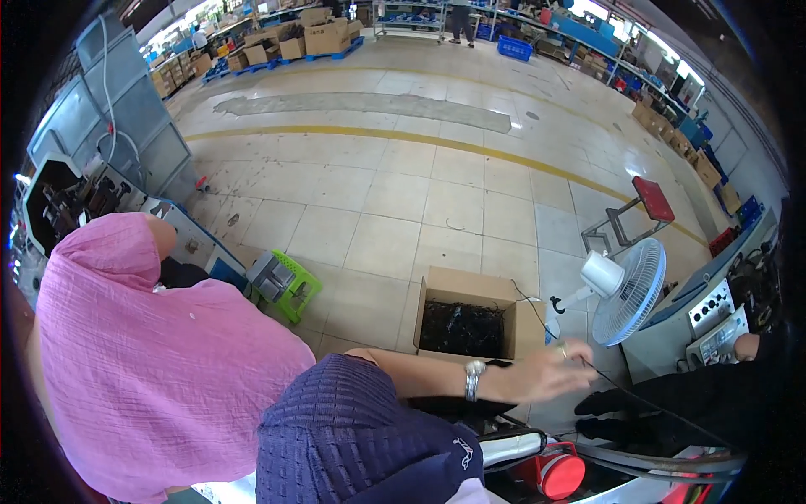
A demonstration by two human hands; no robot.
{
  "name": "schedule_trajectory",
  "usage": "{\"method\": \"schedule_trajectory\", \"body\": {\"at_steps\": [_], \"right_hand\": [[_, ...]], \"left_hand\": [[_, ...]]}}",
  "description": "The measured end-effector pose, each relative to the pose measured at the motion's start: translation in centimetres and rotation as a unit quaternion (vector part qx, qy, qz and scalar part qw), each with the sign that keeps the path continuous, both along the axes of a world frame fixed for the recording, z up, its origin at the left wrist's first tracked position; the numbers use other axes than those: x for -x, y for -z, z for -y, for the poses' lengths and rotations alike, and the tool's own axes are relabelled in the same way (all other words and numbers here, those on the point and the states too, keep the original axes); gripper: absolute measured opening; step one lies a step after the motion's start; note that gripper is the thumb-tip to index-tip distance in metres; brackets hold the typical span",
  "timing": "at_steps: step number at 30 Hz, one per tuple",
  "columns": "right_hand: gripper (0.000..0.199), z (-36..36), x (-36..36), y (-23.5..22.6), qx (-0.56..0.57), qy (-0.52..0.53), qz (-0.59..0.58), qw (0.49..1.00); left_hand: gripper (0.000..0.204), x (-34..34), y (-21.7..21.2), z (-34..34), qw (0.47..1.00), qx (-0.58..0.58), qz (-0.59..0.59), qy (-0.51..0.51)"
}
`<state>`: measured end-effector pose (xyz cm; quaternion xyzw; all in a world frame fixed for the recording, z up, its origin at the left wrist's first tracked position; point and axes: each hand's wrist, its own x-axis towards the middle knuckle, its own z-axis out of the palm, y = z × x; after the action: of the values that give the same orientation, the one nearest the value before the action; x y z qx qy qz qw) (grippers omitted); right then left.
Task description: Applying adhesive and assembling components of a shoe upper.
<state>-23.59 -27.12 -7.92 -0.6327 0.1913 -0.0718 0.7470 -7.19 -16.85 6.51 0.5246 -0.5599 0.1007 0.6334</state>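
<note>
My left hand [546,374] reaches out to the right from a purple knitted sleeve [353,428]. It wears a silver wristwatch [473,380] and a ring. Its fingertips pinch a thin black cable [663,412] that runs down to the right over a dark machine. Just behind the forearm stands an open cardboard box [470,290] filled with tangled black cables. My right hand is out of view.
A person in a pink top [159,361] stands close on the left. Another person's black sleeve [680,391] lies at the right, under a grey control panel [714,311]. A white fan [630,290], a green stool [290,286], a red-topped stool [653,200] and a red round cap [561,475] are nearby.
</note>
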Motion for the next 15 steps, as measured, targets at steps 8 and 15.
{"method": "schedule_trajectory", "body": {"at_steps": [8, 15], "right_hand": [[0.030, 0.0, 3.2, -0.4, 0.119, 0.028, -0.003, 0.992], [0.034, -1.3, 7.4, -0.8, 0.210, 0.068, -0.032, 0.975]], "left_hand": [[0.070, -2.9, 14.8, -0.6, 0.913, -0.402, 0.016, -0.071], [0.034, 9.9, 11.7, 0.0, 0.872, -0.047, 0.272, 0.403]]}}
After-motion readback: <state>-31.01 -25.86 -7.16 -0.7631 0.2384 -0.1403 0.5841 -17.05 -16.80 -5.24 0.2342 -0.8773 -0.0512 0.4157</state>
